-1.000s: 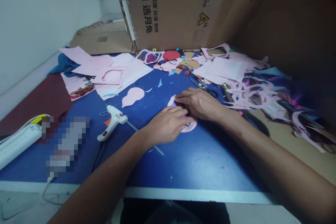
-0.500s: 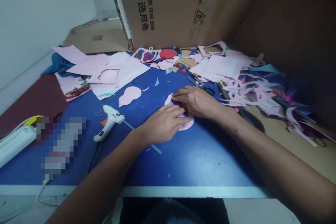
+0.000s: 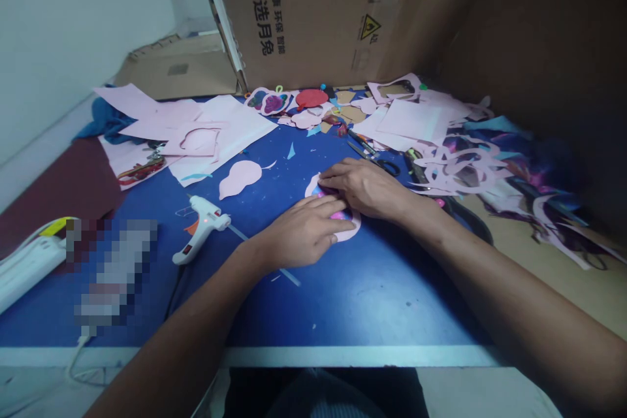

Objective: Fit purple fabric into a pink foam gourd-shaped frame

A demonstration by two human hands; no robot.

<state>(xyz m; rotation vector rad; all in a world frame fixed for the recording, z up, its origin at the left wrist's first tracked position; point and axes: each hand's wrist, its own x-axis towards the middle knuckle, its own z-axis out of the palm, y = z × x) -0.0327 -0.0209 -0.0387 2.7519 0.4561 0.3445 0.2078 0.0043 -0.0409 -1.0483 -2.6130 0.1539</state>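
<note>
Both my hands press flat on a pink paper cutout (image 3: pixel 351 230) lying on the blue table (image 3: pixel 372 294). My left hand (image 3: pixel 301 232) lies palm down over its near side, fingers stretched out together. My right hand (image 3: pixel 365 186) covers its far side, fingers flat and pointing left. A bit of magenta and a coloured piece show between the fingertips; most of the cutout is hidden. A second pink gourd-shaped cutout (image 3: pixel 239 177) lies to the left.
A white glue gun (image 3: pixel 202 227) lies left of my left hand, its cord trailing toward me. Pink paper sheets (image 3: pixel 215 134), scraps (image 3: pixel 460 166) and scissors (image 3: pixel 375 157) crowd the far side. A large cardboard box (image 3: pixel 313 6) stands behind. A white power strip (image 3: pixel 24 264) sits far left.
Both hands keep pressing the pink cutout in the same place. The view has shifted slightly, nothing else has moved.
</note>
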